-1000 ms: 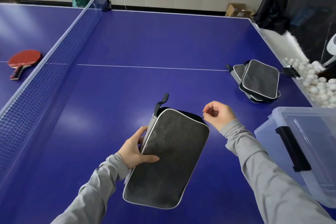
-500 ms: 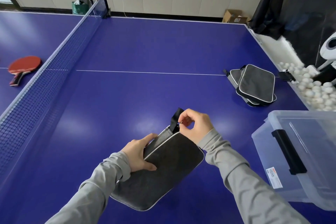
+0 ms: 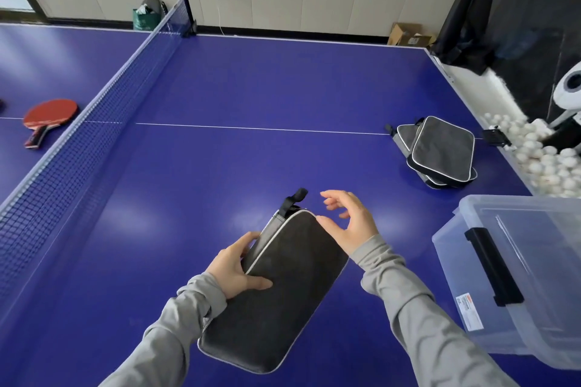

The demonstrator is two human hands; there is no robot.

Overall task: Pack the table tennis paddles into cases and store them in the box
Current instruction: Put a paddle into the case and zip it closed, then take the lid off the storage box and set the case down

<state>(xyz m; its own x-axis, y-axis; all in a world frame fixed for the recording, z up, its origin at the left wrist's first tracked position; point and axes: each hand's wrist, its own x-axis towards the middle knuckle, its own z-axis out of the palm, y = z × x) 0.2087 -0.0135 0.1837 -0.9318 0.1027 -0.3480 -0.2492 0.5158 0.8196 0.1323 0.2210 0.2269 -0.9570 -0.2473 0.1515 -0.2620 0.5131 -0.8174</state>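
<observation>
Dark case [image 3: 283,289] held, 2 cases [image 3: 440,151] stacked, clear box [image 3: 534,276]

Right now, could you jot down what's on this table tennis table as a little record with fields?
held case: dark paddle case, white piping, strap at its far end
left hand: grips the case's left edge
right hand: fingers spread, thumb touching the case's far corner
other cases: stack of cases near the table's right edge
box: clear plastic box, black latch, at the right
loose paddle: red paddle beyond the net
balls: white balls heaped off the right edge
</observation>
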